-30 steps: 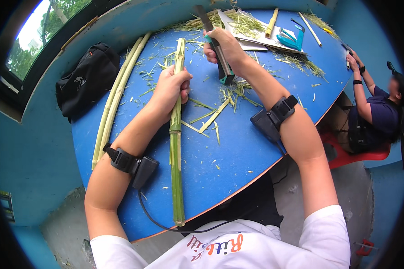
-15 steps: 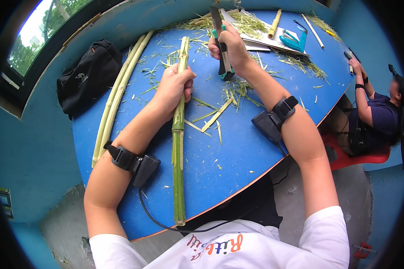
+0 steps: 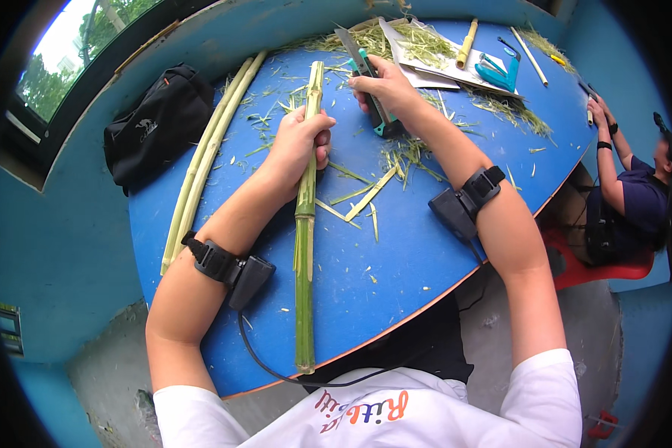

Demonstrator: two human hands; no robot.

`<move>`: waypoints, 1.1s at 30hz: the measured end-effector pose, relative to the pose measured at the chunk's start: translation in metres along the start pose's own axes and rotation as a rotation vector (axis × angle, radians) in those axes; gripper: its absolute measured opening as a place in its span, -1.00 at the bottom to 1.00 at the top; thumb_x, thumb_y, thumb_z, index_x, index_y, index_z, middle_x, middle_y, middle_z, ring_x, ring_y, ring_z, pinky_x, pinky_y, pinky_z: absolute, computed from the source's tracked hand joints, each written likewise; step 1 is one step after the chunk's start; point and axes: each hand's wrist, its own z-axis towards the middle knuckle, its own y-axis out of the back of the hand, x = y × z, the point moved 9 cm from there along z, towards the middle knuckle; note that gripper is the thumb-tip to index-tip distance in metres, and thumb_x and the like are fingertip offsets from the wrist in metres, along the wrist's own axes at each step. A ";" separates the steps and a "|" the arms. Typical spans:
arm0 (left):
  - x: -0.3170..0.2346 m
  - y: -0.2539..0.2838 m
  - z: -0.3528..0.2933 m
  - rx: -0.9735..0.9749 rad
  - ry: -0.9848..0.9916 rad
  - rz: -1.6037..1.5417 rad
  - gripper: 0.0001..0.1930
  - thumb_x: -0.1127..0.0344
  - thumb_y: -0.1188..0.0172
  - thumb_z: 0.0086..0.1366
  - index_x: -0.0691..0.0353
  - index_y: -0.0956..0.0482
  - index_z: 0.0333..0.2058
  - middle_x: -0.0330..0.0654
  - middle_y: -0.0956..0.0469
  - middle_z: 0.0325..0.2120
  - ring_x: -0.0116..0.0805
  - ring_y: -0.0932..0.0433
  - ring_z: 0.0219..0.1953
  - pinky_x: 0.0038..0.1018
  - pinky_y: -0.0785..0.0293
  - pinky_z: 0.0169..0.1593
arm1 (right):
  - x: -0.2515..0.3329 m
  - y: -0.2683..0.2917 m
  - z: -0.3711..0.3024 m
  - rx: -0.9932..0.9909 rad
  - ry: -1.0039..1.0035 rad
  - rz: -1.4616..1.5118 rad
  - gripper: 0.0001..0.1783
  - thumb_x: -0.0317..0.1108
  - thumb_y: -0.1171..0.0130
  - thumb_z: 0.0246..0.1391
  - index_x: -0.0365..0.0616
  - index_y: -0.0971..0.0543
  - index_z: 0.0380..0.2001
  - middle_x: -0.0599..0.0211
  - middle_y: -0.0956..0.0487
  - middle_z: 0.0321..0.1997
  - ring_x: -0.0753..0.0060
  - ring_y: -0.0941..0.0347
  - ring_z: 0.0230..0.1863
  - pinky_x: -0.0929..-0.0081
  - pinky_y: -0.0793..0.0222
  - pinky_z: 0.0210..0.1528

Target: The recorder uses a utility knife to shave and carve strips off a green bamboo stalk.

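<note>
My left hand [image 3: 304, 142] is wrapped round the upper part of a green bamboo stick [image 3: 305, 276]. The far half of the stick is pale and scraped; its near half keeps the green skin, with some slivers still hanging below the joint. The near end reaches the table's front edge, close to my shirt. To the right of the stick's far end, my right hand [image 3: 387, 88] grips a utility knife [image 3: 372, 93] with a teal and black handle. Its blade points away and to the left, apart from the bamboo.
Shavings [image 3: 399, 157] litter the blue table [image 3: 381, 291]. Two peeled bamboo sticks [image 3: 209, 153] lie at left beside a black bag [image 3: 157, 123]. At the far right are a short bamboo piece [image 3: 467, 45], a teal tool [image 3: 499, 71] and a thin stick [image 3: 529, 56]. Another person [image 3: 627, 183] works at right.
The knife has tilted, its blade tip swinging left, while my right hand stays on the handle. My left hand keeps its hold on the bamboo stick. The whole view has shifted slightly.
</note>
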 end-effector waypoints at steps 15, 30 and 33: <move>0.000 -0.001 0.003 -0.016 -0.016 0.082 -0.86 0.40 -0.04 0.12 0.13 -0.23 -0.45 -0.40 -0.20 -0.71 -0.66 -0.18 -0.76 -0.69 -0.08 -0.71 | 0.016 -0.014 -0.009 0.051 0.134 -1.195 -0.56 0.01 -0.08 -0.03 -0.22 -0.53 -0.48 0.03 -0.53 -0.42 0.00 -0.45 -0.33 0.22 -0.32 -0.28; 0.011 -0.004 0.011 -0.104 0.027 0.250 -0.88 0.47 0.02 0.03 0.17 -0.21 -0.54 -0.35 -0.22 -0.76 -0.59 -0.18 -0.80 -0.60 -0.11 -0.74 | 0.013 -0.009 -0.005 0.039 -0.006 -1.273 -0.70 -0.21 -0.09 -0.11 -0.28 -0.55 -0.51 -0.07 -0.52 -0.45 -0.02 -0.47 -0.35 0.21 -0.36 -0.26; 0.002 -0.002 0.006 -0.083 0.042 0.284 -0.88 0.48 0.03 0.04 0.15 -0.20 -0.54 -0.36 -0.21 -0.74 -0.61 -0.16 -0.80 -0.63 -0.07 -0.75 | 0.016 -0.013 0.008 -0.046 0.119 -1.341 -0.77 -0.27 -0.08 -0.16 -0.25 -0.55 -0.52 -0.05 -0.52 -0.47 -0.03 -0.47 -0.37 0.18 -0.37 -0.26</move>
